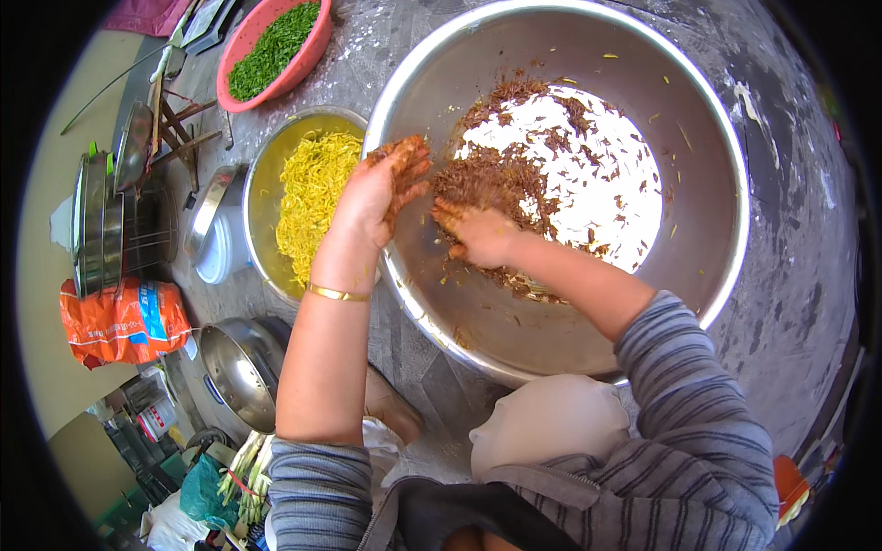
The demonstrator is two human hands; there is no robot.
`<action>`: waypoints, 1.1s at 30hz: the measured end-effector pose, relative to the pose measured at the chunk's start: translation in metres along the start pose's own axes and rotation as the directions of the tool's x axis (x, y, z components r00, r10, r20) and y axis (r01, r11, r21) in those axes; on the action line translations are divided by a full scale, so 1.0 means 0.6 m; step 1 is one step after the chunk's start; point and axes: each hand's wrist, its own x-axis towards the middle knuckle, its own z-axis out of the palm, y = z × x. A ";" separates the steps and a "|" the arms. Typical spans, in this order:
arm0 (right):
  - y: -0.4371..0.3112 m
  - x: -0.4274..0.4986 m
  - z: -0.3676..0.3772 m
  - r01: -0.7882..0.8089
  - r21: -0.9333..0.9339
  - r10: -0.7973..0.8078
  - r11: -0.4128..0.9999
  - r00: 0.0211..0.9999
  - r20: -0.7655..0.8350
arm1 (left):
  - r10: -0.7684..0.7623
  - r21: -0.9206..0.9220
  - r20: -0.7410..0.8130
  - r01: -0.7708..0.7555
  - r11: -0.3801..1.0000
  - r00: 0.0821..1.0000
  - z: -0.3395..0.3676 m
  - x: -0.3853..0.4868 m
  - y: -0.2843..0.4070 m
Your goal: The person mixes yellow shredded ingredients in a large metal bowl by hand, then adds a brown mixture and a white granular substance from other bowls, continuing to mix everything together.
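Note:
A large metal basin [696, 227] holds reddish-brown shreds [482, 180], thickest near its left side and scattered over its bright bottom. My right hand [479, 231] lies among the shreds, its fingers smeared reddish-brown and partly hidden; whether it grips any cannot be told. My left hand [400, 180] is raised over the basin's left rim, fingers apart and coated with the same reddish-brown stuff, with nothing held. To the left of the basin, a smaller metal bowl [258, 227] contains yellow shreds [310, 200], close by my left wrist.
A pink plastic bowl [238, 100] of chopped greens [275, 52] stands at upper left. Farther left are a lidded white tub [224, 248], stacked metal pots [100, 224] and an orange bag [124, 320]. A metal colander [238, 372] sits at lower left, near long green-white vegetables [248, 475].

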 end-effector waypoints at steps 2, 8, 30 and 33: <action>0.048 -0.021 -0.039 -0.143 -0.125 0.142 0.982 0.990 -0.014 | -0.056 0.056 -0.035 0.058 0.997 0.998 0.003 -0.004 -0.013; 0.043 -0.046 -0.109 -0.275 -0.010 0.273 0.961 0.957 -0.098 | -0.293 0.068 -0.201 0.312 0.948 0.935 0.044 -0.006 -0.082; 0.275 -0.003 -0.237 -0.512 0.504 0.716 0.695 0.553 -0.426 | -0.346 -0.097 -0.130 0.335 0.937 0.929 0.050 -0.016 -0.133; 0.226 0.034 -0.215 -0.544 0.509 0.729 0.667 0.617 -0.296 | -0.347 -0.104 -0.108 0.336 0.936 0.932 0.052 -0.014 -0.140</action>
